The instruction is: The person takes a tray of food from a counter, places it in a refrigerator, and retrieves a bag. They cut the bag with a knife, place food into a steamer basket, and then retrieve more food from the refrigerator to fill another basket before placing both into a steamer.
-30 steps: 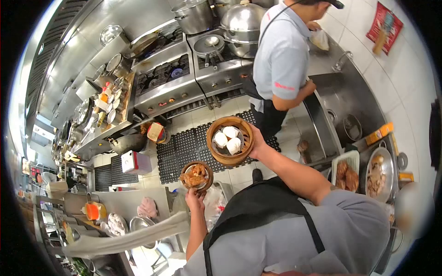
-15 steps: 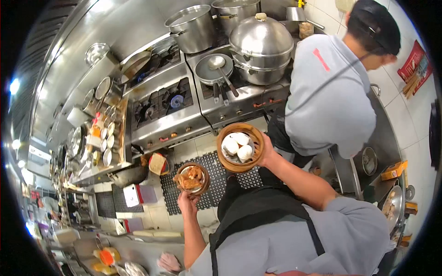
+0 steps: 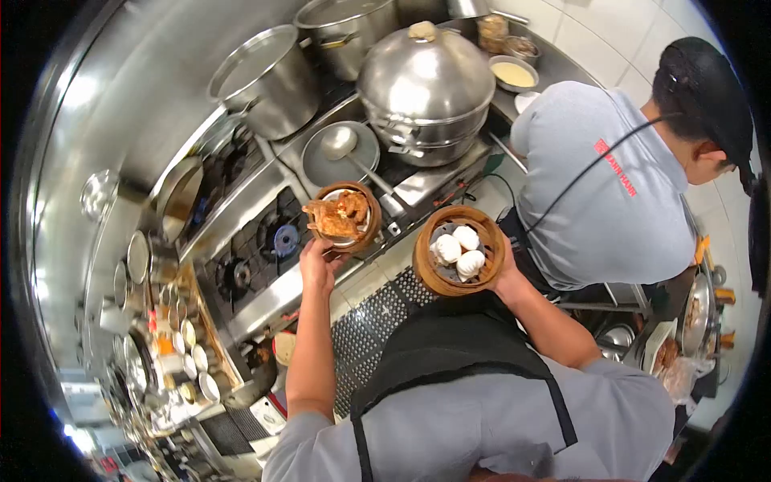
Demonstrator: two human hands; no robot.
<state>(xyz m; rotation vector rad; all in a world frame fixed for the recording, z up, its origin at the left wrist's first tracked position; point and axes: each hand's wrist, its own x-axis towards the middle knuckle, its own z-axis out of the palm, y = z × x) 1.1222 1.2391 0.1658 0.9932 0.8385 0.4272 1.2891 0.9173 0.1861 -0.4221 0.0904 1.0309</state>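
Above steel stove (image 3: 265, 241) | left hand (image 3: 315, 265) grips small steamer (image 3: 345, 215) | right hand (image 3: 507, 277) grips bun steamer (image 3: 458, 251)

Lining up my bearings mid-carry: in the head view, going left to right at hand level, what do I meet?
Stove burner → left hand under the small steamer basket of brown pieces → big steamer basket with white buns → right hand → co-worker's grey shirt.
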